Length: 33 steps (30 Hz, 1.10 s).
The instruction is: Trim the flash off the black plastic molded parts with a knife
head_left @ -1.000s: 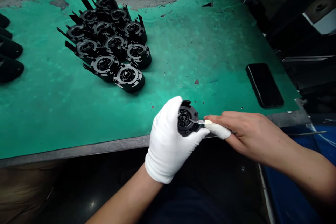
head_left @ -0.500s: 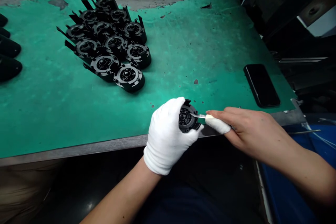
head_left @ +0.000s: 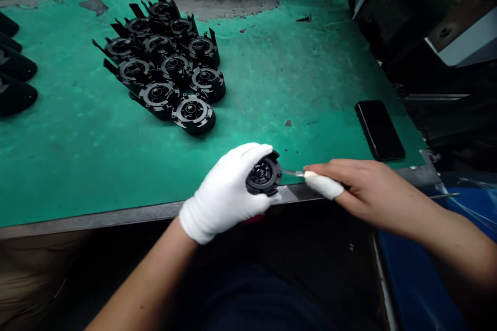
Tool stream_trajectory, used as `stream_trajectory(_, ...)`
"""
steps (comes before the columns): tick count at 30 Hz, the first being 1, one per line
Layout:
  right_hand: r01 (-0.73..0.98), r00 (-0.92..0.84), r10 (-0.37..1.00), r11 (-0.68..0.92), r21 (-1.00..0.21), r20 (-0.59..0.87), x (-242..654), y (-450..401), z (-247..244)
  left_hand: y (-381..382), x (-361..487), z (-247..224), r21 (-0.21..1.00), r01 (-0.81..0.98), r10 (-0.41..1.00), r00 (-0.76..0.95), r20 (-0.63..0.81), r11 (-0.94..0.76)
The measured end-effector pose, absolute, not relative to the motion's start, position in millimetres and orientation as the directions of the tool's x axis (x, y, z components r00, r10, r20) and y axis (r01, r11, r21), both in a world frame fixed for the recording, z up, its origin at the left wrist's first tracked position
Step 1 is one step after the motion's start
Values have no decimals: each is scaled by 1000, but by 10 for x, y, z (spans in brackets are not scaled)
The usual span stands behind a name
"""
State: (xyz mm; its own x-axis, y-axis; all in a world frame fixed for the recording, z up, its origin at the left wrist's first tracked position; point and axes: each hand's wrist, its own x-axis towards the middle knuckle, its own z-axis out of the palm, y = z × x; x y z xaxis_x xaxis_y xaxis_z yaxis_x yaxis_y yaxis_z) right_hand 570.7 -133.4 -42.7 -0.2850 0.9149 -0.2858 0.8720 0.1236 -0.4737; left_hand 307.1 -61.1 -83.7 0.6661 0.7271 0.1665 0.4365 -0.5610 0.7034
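Observation:
My left hand, in a white glove, is closed around a round black plastic part with a ringed face turned up towards me. It holds the part over the table's front edge. My right hand is bare apart from a white cover on the thumb. It grips a small knife whose thin blade points left at the part's rim. A narrow gap seems to lie between blade tip and part. The knife's handle is mostly hidden in my fingers.
Several similar black parts stand grouped on the green table, some with upright tabs. More dark rounded pieces lie at the left edge. A black phone lies at right. A blue container stands below right.
My left hand has drawn the round part leftward, away from the blade. The knife was over the part's face and is now beside its rim. My right hand has hardly moved.

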Motion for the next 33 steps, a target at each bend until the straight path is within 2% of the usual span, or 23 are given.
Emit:
stream_trajectory(4,855,-373,852,162,-492,-368,5641,-1266,-512,-443,2893,-645,713,410,611,791,33,-569)
stream_trajectory(7,852,-398,845,195,-486,-358,5590,-1206,-533,-499,2852,-624,693,471,641,767,-16,-546)
stream_trajectory(9,848,-418,839,224,-481,-347,5601,-1161,-521,-584,2866,-674,682,522,705,709,-13,-513)
stream_trajectory(13,849,-459,818,288,-444,-346,5690,-1058,-487,-697,2946,-806,694,529,783,616,82,-489)
stream_trajectory(16,842,-500,788,344,-416,-361,5713,-957,-467,-677,2990,-841,698,507,783,609,126,-507)
stream_trajectory(20,837,-537,765,432,-336,-356,5609,-810,-431,-595,2992,-814,714,494,767,634,95,-497)
stream_trajectory(26,871,-491,828,456,-184,-271,5447,-810,-431,-576,2989,-815,728,472,762,638,107,-497)
stream_trajectory(29,871,-480,848,430,-238,-224,5470,-920,-480,-590,2995,-826,727,467,763,635,121,-504)
stream_trajectory(33,853,-398,906,308,-422,-144,5538,-1084,-507,-595,2985,-823,727,462,763,632,132,-508)
